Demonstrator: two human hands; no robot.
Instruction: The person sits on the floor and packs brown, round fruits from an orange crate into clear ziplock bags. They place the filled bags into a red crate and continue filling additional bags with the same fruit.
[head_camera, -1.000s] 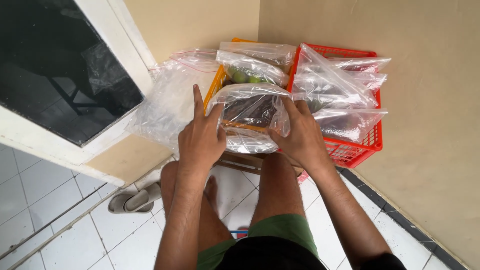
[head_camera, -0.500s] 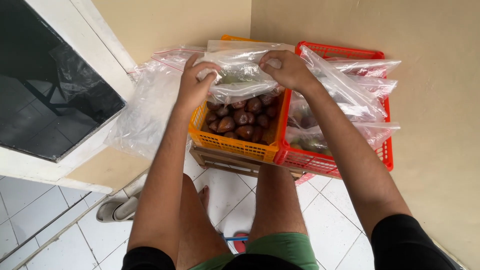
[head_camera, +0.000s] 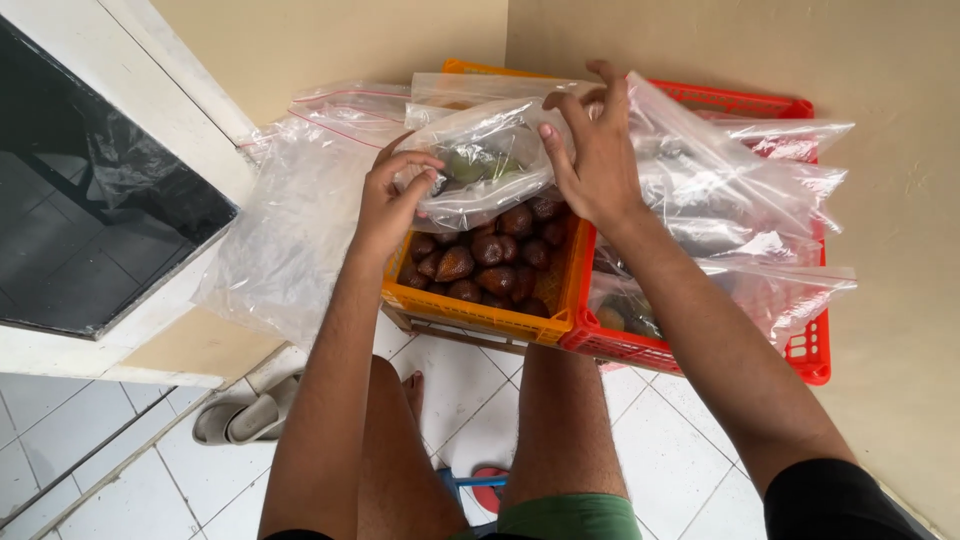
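Observation:
My left hand (head_camera: 385, 200) and my right hand (head_camera: 595, 150) both grip a clear plastic bag (head_camera: 485, 160) with greenish fruit inside. The bag hangs above an orange basket (head_camera: 475, 315) holding several brown scaly fruits (head_camera: 480, 255). My left hand pinches the bag's left end, and my right hand holds its right upper edge. To the right of the orange basket stands a red basket (head_camera: 810, 350) packed with more filled clear bags (head_camera: 740, 190).
Empty clear bags (head_camera: 290, 220) drape over the ledge to the left of the baskets. A dark window pane (head_camera: 90, 200) sits in a white frame at left. A sandal (head_camera: 245, 415) lies on the white tiled floor. Beige walls meet in the corner behind the baskets.
The bag was low over the orange basket, covering it. My hands have lifted it up and away toward the wall, uncovering the brown fruits.

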